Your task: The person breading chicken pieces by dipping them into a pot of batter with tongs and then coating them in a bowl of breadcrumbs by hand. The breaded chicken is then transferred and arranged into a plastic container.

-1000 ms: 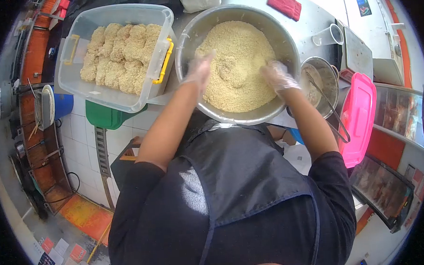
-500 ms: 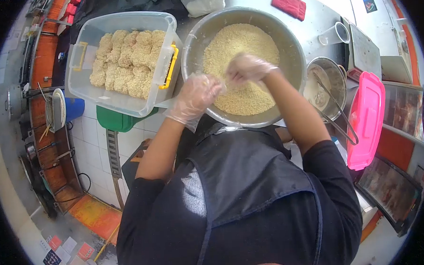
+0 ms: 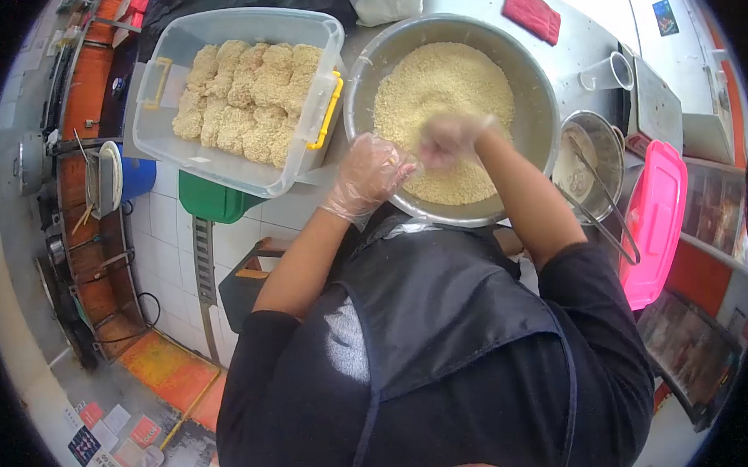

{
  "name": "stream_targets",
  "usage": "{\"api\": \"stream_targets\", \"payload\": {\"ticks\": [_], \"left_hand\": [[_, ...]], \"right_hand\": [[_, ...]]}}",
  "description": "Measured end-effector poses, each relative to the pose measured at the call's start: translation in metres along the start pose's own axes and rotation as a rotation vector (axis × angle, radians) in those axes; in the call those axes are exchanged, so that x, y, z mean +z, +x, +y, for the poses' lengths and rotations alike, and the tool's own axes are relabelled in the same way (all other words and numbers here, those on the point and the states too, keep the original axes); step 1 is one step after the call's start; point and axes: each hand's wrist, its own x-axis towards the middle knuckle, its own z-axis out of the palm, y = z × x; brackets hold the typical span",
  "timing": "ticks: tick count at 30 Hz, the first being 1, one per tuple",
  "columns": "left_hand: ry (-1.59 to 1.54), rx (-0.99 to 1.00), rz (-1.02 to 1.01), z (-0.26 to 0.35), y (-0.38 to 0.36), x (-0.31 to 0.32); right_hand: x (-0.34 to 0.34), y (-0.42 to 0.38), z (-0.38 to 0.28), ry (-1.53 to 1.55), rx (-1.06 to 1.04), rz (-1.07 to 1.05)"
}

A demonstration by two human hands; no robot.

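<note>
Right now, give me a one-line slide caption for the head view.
Gloved left hand and right hand meet over the steel bowl of breadcrumbs, beside a plastic tub of breaded pieces.

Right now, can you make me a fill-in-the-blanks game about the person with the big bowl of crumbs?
1. Both hands, the left hand and the right hand, wear clear plastic ____.
2. The big metal bowl is full of ____.
3. The breaded pieces lie in a clear plastic ____ with yellow latches.
4. The lid beside the small pot is coloured ____.

Missing words: gloves; breadcrumbs; tub; pink
</note>
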Motion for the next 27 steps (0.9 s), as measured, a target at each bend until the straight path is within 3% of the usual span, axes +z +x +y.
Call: {"api": "stream_targets", "payload": {"ticks": [1,5,7,8,10,11,13,14,16,19,23,25,27], "left_hand": [[-0.032,0.003,0.011,0.0,0.001,0.0],[-0.078,0.022,0.075,-0.002,-0.004,0.006],[-0.089,0.012,0.042,-0.003,-0.004,0.002],[-0.097,-0.007,0.003,-0.003,-0.004,0.0],[-0.103,0.004,0.05,-0.003,-0.004,-0.003],[-0.109,0.02,0.083,-0.001,-0.005,-0.005],[-0.175,0.003,0.038,0.005,-0.002,-0.015],[-0.238,-0.006,-0.011,0.008,0.001,-0.023],[-0.227,0.032,0.055,0.016,-0.004,-0.032],[-0.235,0.089,0.125,0.029,-0.017,-0.052],[-0.26,0.134,0.237,0.039,-0.033,-0.086],[-0.268,0.135,0.285,0.037,-0.033,-0.101],[-0.271,0.138,0.337,0.034,-0.028,-0.106]], "right_hand": [[0.004,-0.009,0.001,0.234,0.145,-0.109],[0.005,0.002,-0.005,0.067,0.346,-0.075],[-0.009,0.013,-0.004,-0.769,-0.218,-0.081],[-0.016,0.01,-0.009,-0.782,-0.216,-0.08],[-0.027,0.001,-0.017,-0.755,-0.349,0.563],[-0.026,0.003,-0.014,-0.762,-0.349,0.557],[-0.023,0.01,-0.007,-0.802,-0.54,0.53],[-0.024,0.001,-0.024,-0.807,-0.54,0.528],[-0.028,-0.017,-0.054,-1.071,0.031,0.069],[-0.031,-0.031,-0.05,-1.145,-0.136,0.078],[-0.019,-0.047,-0.048,-1.12,-0.17,0.195],[-0.018,-0.061,-0.047,-0.969,-0.278,0.291],[-0.022,-0.077,-0.042,-0.868,-0.22,0.363]]}}
